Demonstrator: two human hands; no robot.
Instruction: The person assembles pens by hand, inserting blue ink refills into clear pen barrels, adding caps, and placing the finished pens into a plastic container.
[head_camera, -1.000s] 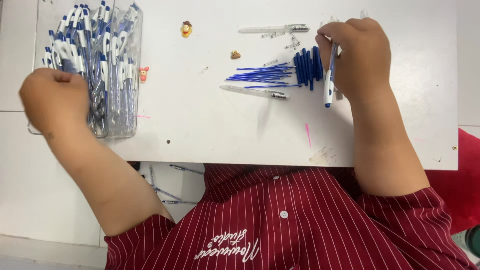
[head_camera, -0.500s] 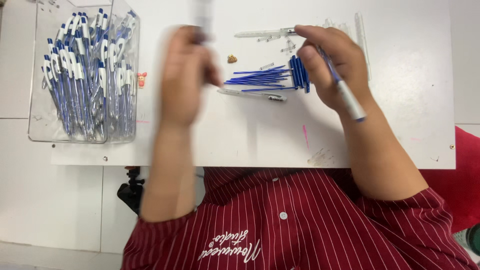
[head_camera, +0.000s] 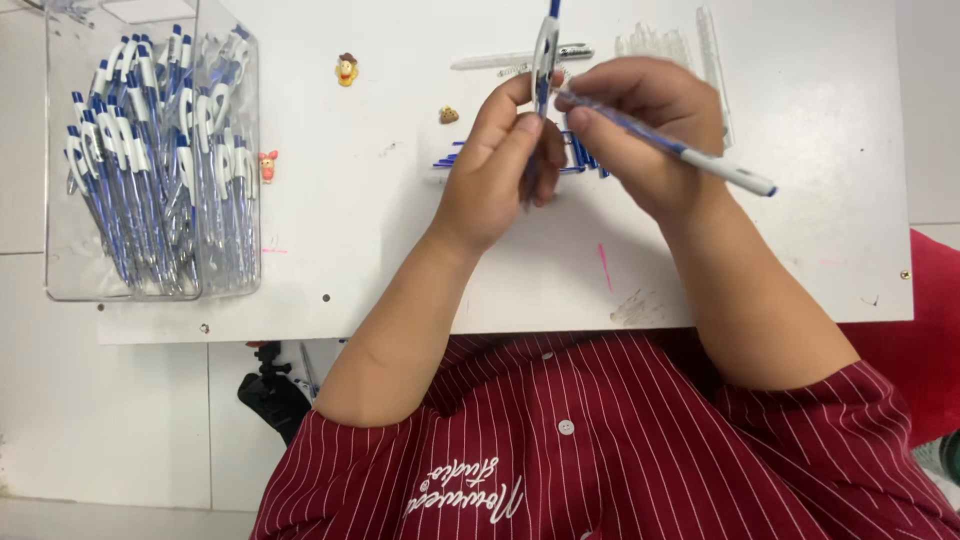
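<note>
Both hands meet over the middle of the white board (head_camera: 380, 260). I see the left hand (head_camera: 497, 170) pinched around an upright pen barrel (head_camera: 544, 60), whose tip is cut off by the top edge. The right hand (head_camera: 650, 130) is closed on a slanted pen (head_camera: 690, 158), its white end jutting out to the right. Loose blue refills (head_camera: 452, 160) lie mostly hidden beneath the hands. Bare board lies open on either side; a clear box of pens (head_camera: 150, 170) stands well apart at the left edge.
</note>
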